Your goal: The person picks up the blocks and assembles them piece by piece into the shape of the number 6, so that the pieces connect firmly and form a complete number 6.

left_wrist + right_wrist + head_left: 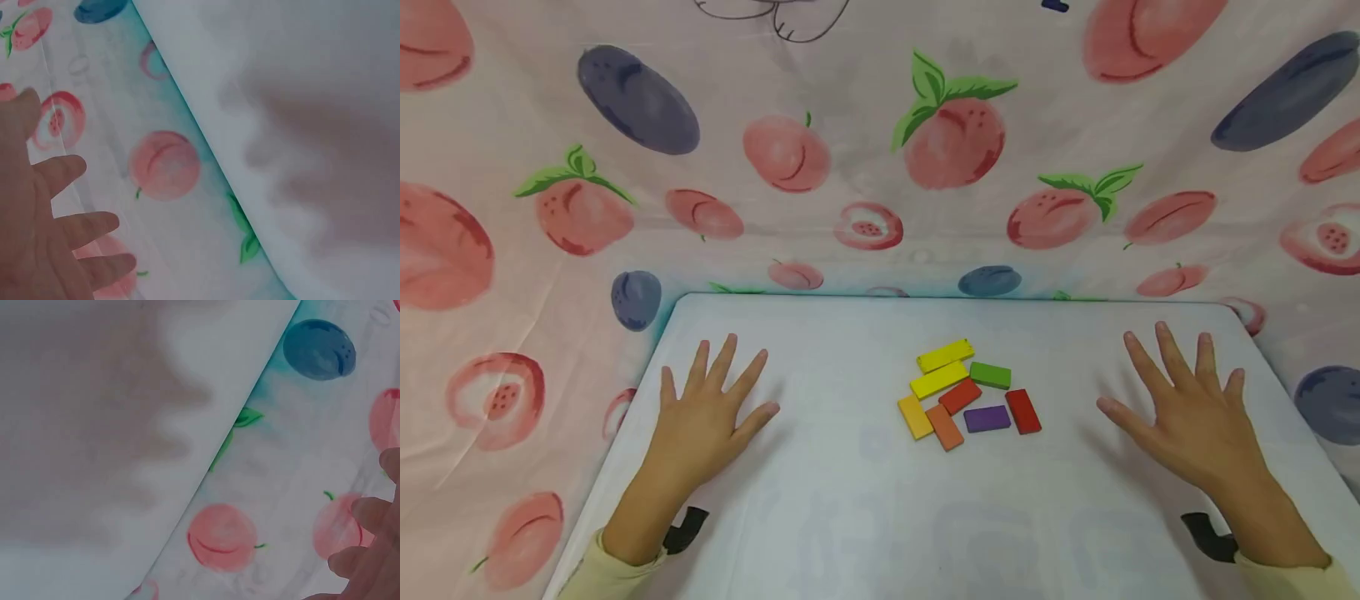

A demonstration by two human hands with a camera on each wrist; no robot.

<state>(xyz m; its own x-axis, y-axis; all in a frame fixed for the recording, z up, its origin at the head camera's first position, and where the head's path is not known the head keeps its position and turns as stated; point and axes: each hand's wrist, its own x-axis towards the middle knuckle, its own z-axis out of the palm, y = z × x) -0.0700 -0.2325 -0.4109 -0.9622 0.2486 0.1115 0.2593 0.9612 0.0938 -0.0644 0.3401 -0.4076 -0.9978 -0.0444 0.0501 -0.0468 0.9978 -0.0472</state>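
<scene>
My left hand (706, 421) hovers over the left part of the white table, fingers straight and spread, holding nothing. On the right side my right hand (1197, 429) is held the same way, also with nothing in it. Between them lies a loose group of small flat blocks: two yellow blocks (940, 380), a green block (990, 375), two red blocks (1023, 412), an orange block (945, 427), an amber block (915, 417) and a purple block (987, 418). Neither hand touches them. Both wrist views show spread fingers and soft hand shadows, but no blocks.
The white tabletop (842, 517) has rounded far corners. Behind and beside it hangs a pale pink cloth (715, 275) printed with peaches and dark blue fruit. A black strap piece (687, 530) shows at the left wrist, another black strap piece (1210, 537) at the right.
</scene>
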